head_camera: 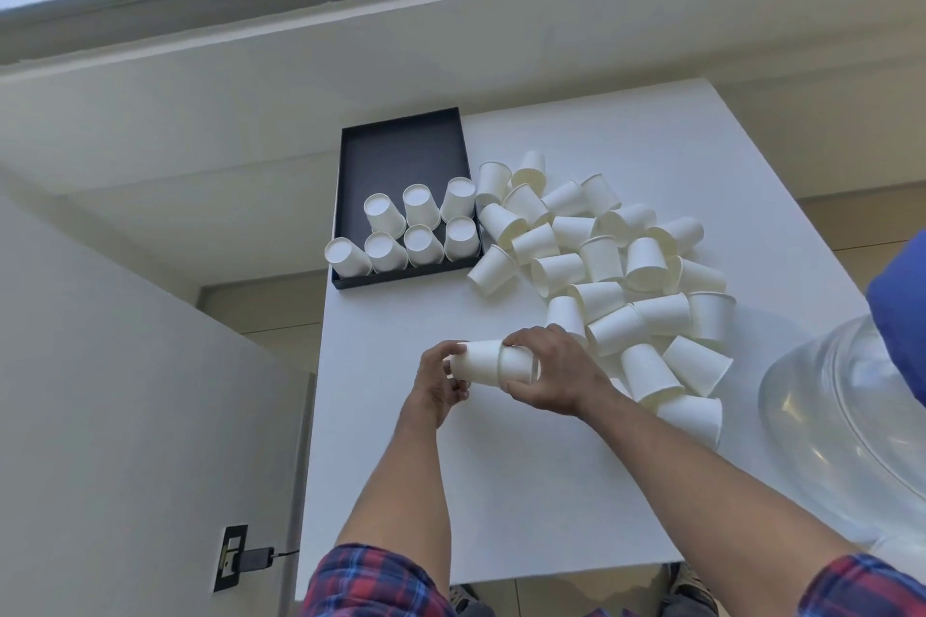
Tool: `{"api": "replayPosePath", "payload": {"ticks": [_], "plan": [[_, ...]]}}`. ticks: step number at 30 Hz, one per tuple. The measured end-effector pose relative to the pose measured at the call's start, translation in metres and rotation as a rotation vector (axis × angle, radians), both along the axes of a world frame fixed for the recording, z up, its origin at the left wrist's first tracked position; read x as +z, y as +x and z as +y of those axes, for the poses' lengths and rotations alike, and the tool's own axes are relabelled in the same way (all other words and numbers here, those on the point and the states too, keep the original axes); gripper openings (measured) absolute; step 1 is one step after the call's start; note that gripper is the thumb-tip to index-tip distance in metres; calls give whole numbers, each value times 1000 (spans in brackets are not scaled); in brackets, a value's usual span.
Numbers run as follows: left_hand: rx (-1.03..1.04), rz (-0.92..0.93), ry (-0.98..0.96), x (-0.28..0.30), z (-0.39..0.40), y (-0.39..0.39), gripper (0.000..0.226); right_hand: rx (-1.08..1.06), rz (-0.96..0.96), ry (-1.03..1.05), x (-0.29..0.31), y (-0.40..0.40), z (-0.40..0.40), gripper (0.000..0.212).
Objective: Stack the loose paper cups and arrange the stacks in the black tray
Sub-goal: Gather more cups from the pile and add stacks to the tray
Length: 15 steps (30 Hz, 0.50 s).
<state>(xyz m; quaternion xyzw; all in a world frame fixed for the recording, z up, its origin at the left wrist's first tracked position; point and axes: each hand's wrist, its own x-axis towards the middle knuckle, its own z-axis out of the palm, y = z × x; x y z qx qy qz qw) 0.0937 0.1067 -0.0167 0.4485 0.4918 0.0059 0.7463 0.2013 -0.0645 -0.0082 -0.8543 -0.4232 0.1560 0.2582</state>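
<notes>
black tray (401, 140), seven cup stacks (420, 231) inside

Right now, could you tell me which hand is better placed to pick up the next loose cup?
The right hand: the loose cups lie just beside it, while the left hand supports the held stack on the far side.

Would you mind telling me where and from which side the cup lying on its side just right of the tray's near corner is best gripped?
Probably round the side wall of that loose cup, coming from above. It lies tipped over with its wall facing up, its front and near sides are open table, and the pile of cups crowds its right.
</notes>
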Motion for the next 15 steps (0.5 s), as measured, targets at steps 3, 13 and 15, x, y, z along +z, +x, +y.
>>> {"api": "replayPosePath", "payload": {"ticks": [3, 13, 15], "plan": [[23, -28, -73, 1, -5, -1, 32, -111, 210, 125, 5, -4, 4, 59], [-125, -247, -222, 10, -9, 12, 43, -342, 604, 251, 19, -19, 38, 68], [-141, -276, -262, 11, -4, 12, 48, -346, 693, 285, 19, -15, 43, 58]]}}
